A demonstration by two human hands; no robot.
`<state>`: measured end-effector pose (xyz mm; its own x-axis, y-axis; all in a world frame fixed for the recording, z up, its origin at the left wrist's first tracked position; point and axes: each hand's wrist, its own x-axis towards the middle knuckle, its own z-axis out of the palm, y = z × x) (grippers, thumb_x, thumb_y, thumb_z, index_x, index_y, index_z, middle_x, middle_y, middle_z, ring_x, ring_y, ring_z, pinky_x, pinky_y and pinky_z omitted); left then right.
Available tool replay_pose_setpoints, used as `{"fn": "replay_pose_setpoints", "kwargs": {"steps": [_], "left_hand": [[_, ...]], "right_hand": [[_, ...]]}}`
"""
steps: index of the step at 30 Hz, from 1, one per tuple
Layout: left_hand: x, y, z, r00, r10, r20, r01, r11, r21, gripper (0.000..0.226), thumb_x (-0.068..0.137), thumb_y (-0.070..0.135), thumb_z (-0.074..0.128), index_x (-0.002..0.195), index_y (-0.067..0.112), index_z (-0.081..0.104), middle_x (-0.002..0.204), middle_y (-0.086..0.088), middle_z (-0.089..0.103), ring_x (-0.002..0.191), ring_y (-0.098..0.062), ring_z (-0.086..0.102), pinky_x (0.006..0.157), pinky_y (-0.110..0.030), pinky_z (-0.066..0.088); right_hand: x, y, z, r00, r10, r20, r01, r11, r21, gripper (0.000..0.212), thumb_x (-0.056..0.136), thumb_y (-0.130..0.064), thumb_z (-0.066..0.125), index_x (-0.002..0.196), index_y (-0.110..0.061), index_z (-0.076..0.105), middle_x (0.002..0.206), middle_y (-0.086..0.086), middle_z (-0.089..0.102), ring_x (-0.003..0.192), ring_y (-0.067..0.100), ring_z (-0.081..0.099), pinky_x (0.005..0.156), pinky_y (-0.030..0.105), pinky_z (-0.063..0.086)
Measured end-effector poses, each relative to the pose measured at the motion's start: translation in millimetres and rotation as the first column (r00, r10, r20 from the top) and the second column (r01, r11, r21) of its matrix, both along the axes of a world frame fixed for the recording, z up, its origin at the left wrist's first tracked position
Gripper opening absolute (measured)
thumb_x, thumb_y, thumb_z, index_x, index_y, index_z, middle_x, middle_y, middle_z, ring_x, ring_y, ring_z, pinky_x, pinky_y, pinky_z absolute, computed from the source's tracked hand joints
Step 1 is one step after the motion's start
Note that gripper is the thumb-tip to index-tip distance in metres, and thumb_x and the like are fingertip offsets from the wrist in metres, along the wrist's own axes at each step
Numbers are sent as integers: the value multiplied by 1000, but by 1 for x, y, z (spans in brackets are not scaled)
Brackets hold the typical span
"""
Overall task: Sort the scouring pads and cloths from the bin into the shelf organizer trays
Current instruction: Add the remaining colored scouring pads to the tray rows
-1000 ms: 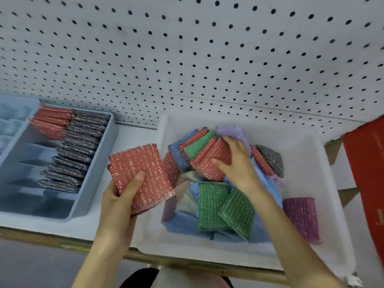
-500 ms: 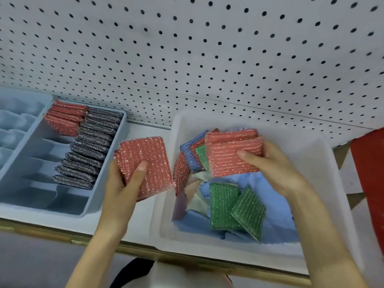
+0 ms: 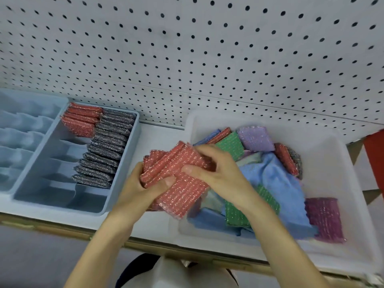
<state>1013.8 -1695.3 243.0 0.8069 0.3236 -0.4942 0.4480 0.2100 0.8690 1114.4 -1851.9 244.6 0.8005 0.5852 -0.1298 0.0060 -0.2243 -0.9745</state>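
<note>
A stack of red glittery scouring pads [image 3: 182, 190] is held between both hands over the left rim of the white bin [image 3: 336, 163]. My left hand [image 3: 143, 188] grips the stack from the left, thumb on top. My right hand [image 3: 216, 169] holds it from the right. The bin holds green pads [image 3: 230, 144], a lilac pad [image 3: 256, 138], a purple pad [image 3: 324, 219], another red pad [image 3: 285, 159] and blue cloths [image 3: 268, 173]. The blue organizer tray [image 3: 122, 163] at left holds a row of red pads [image 3: 82, 118] and a row of grey pads [image 3: 104, 150].
A second blue tray [image 3: 25, 129] with divided slots stands at the far left. A white pegboard wall [image 3: 187, 59] rises behind the shelf. A red object [image 3: 376, 161] stands at the right edge. The shelf's front edge [image 3: 62, 229] runs below the trays.
My right hand lifted red pads out of the bin and brought them left onto the stack in my left hand. Both hands now meet on one stack.
</note>
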Motion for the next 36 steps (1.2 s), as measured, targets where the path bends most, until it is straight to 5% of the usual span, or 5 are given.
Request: {"fn": "replay_pose_setpoints", "kwargs": {"steps": [8, 16, 27, 30, 36], "left_hand": [[-24, 41, -10, 954, 297, -47, -295, 955, 41, 86, 35, 51, 78, 116, 26, 59, 108, -3, 72, 96, -28, 69, 94, -52, 50], [-36, 39, -17, 937, 345, -53, -346, 938, -13, 64, 49, 41, 87, 105, 33, 56, 106, 1, 70, 94, -22, 69, 84, -37, 52], [-65, 46, -18, 874, 486, 2, -485, 873, 59, 82, 48, 57, 76, 121, 24, 58, 107, 2, 73, 94, -19, 71, 93, -45, 52], [-73, 56, -19, 876, 482, 7, -482, 875, 46, 78, 49, 56, 76, 118, 25, 59, 105, 4, 74, 94, -18, 71, 92, -44, 53], [-81, 119, -24, 895, 443, 50, -441, 897, -38, 73, 54, 52, 79, 120, 25, 59, 108, 3, 73, 96, -18, 71, 91, -43, 54]], "right_hand": [[30, -8, -88, 960, -178, -216, 90, 928, -361, 45, 88, -34, 66, 125, -11, 55, 116, 2, 60, 102, 13, 57, 93, 31, 46], [25, -8, -96, 752, -25, -659, 43, 999, 11, 37, 91, -9, 60, 127, -17, 52, 121, 8, 61, 109, 21, 62, 91, 31, 54], [21, -19, -61, 982, 89, -165, -145, 921, -361, 22, 79, -20, 74, 91, -12, 58, 92, 0, 66, 87, 11, 62, 80, 19, 49], [22, -21, -15, 995, -103, -2, 99, 961, -257, 24, 71, -17, 77, 89, -13, 63, 83, -7, 70, 79, 6, 63, 76, 12, 49], [-23, 67, 47, 1000, -19, -25, 18, 999, -40, 23, 74, -6, 72, 92, -18, 67, 81, -7, 73, 75, 4, 67, 72, 17, 54]]}}
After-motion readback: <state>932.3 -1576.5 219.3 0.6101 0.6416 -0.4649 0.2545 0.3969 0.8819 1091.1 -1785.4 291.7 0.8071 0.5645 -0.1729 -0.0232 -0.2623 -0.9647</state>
